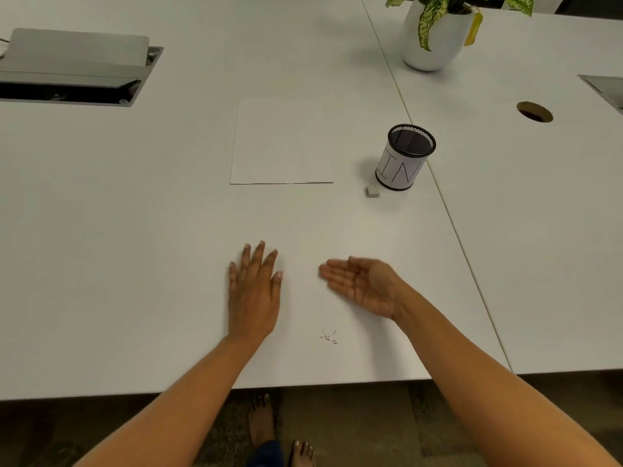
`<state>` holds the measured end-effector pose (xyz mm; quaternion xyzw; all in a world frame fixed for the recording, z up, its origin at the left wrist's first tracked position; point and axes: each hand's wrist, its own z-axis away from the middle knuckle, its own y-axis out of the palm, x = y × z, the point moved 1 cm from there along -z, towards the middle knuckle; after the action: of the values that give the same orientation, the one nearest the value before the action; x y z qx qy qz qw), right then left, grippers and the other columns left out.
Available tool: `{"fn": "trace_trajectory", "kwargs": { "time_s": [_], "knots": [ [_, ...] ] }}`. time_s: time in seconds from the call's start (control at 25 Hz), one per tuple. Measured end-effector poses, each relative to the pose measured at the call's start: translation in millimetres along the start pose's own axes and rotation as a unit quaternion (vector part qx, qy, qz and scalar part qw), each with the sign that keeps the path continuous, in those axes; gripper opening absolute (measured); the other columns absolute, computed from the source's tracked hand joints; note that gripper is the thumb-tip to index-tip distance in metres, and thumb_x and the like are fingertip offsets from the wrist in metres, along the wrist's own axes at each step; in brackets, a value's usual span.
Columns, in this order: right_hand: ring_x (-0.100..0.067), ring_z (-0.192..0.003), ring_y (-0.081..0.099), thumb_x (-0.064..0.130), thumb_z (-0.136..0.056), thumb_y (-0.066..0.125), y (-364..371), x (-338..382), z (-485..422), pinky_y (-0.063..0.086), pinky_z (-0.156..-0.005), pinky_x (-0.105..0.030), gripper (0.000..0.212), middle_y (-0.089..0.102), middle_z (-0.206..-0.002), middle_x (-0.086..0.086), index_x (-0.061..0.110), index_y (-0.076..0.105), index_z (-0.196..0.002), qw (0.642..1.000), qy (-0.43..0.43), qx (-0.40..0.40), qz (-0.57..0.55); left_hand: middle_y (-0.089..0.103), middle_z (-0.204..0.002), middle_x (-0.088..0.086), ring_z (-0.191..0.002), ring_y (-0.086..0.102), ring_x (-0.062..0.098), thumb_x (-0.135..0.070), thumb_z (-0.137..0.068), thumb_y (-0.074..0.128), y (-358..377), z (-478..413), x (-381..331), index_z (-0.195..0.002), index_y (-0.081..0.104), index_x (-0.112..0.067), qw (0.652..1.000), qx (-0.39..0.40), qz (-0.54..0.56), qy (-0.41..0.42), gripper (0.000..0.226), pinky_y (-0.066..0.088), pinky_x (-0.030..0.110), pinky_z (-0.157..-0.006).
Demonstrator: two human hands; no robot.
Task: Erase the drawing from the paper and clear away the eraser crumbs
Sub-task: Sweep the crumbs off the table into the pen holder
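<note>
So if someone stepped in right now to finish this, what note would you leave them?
Left hand: open, flat on the table.
Right hand: open, palm turned inward, holding nothing.
Paper lies farther back and looks blank; eraser sits beside the mesh cup.
Done: erasing, it seems.
Left: clear the crumbs near the table's front edge.

The surface (135, 264) lies open left of the paper (281, 143) and before it; to its right stands a mesh cup (404, 158) (eraser (372, 191) just beside).
</note>
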<state>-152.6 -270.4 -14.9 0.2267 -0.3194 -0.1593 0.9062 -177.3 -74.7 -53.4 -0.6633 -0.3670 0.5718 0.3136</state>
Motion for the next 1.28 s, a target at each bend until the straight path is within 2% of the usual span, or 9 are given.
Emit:
{"fn": "trace_trajectory", "kwargs": {
  "time_s": [0.16,0.32,0.44,0.52,0.64,0.8,0.96,1.12,1.28],
  "knots": [
    [-0.024,-0.093,0.068,0.019,-0.097,0.030,-6.5,-23.6,24.9,0.055,-0.082,-0.030,0.039,0.070,-0.099,-0.016,-0.003,0.061,-0.106,0.983,0.115,0.047,0.135,0.022,-0.153,0.005,-0.143,0.010,0.021,-0.047,-0.086,0.004,-0.5,-0.2,5.4,-0.142,0.032,-0.015,0.995,0.028,-0.098,-0.008,0.070,-0.002,0.043,-0.113],
    [-0.022,-0.082,0.071,0.018,-0.096,0.029,-5.9,-7.3,24.0,0.058,-0.074,-0.027,0.040,0.073,-0.087,-0.014,-0.002,0.064,-0.098,0.993,0.045,0.023,0.108,0.025,-0.151,0.006,-0.141,0.017,0.022,-0.048,-0.085,0.001,4.0,0.4,4.7,-0.142,0.031,-0.014,0.988,0.045,-0.148,0.001,0.072,-0.002,0.046,-0.113],
    [-0.023,-0.093,0.067,0.019,-0.096,0.028,-8.7,-8.5,14.4,0.054,-0.081,-0.030,0.039,0.070,-0.098,-0.015,-0.003,0.058,-0.109,1.000,-0.003,0.003,0.026,0.034,-0.147,0.011,-0.140,0.022,0.029,-0.049,-0.090,0.014,-0.9,1.3,5.4,-0.137,0.041,-0.013,0.976,0.008,-0.212,-0.044,0.065,-0.017,0.050,-0.108],
    [-0.023,-0.097,0.066,0.020,-0.097,0.027,-6.7,-18.6,13.6,0.054,-0.083,-0.030,0.039,0.068,-0.102,-0.015,-0.002,0.058,-0.109,0.997,0.025,0.018,0.068,0.026,-0.151,0.012,-0.142,0.012,0.031,-0.054,-0.091,0.016,-5.1,2.6,9.9,-0.140,0.034,-0.014,0.968,-0.011,-0.222,-0.115,0.066,-0.024,0.052,-0.103],
    [-0.021,-0.090,0.069,0.023,-0.096,0.032,-1.9,-25.8,16.5,0.057,-0.078,-0.029,0.038,0.072,-0.094,-0.012,0.002,0.063,-0.104,0.986,0.063,0.042,0.149,0.004,-0.156,0.008,-0.142,-0.005,0.030,-0.054,-0.093,0.018,-2.8,1.1,10.0,-0.147,0.012,-0.018,0.967,0.039,-0.193,-0.163,0.065,-0.013,0.060,-0.106],
    [-0.014,-0.067,0.065,0.019,-0.091,0.049,4.3,-12.9,12.6,0.051,-0.060,-0.022,0.020,0.070,-0.079,-0.004,0.009,0.066,-0.089,0.982,-0.090,-0.054,0.156,-0.005,-0.156,0.003,-0.143,-0.009,0.021,-0.051,-0.094,0.019,8.9,-15.8,-13.8,-0.147,0.003,-0.022,0.978,0.084,-0.178,-0.075,0.062,-0.006,0.057,-0.109],
    [-0.015,-0.078,0.059,0.018,-0.083,0.063,-2.0,15.5,6.7,0.046,-0.067,-0.018,0.009,0.067,-0.086,-0.002,0.014,0.067,-0.090,0.906,-0.282,-0.223,0.221,-0.006,-0.156,0.001,-0.143,-0.009,0.017,-0.049,-0.096,0.020,22.8,-52.2,-41.0,-0.147,0.003,-0.022,0.982,0.108,-0.154,-0.019,0.060,-0.007,0.052,-0.111],
    [-0.015,-0.104,0.051,0.020,-0.077,0.070,-12.8,65.1,-18.9,0.041,-0.082,-0.020,0.050,0.055,-0.118,-0.005,0.011,0.048,-0.122,0.814,-0.380,-0.348,0.269,-0.005,-0.156,0.001,-0.143,-0.009,0.017,-0.050,-0.095,0.018,38.8,-94.8,-49.6,-0.147,0.004,-0.021,0.983,0.107,-0.149,0.007,0.061,-0.006,0.052,-0.111],
    [-0.022,-0.131,0.034,0.026,-0.068,0.078,-25.7,117.6,-55.0,0.032,-0.105,-0.033,0.092,0.031,-0.143,-0.009,0.011,0.022,-0.139,0.793,-0.386,-0.397,0.253,0.004,-0.156,0.002,-0.143,0.000,0.019,-0.058,-0.081,-0.007,51.4,-106.3,-43.1,-0.147,0.010,-0.020,0.980,0.086,-0.180,0.016,0.078,-0.003,0.053,-0.112]
  ]
}}
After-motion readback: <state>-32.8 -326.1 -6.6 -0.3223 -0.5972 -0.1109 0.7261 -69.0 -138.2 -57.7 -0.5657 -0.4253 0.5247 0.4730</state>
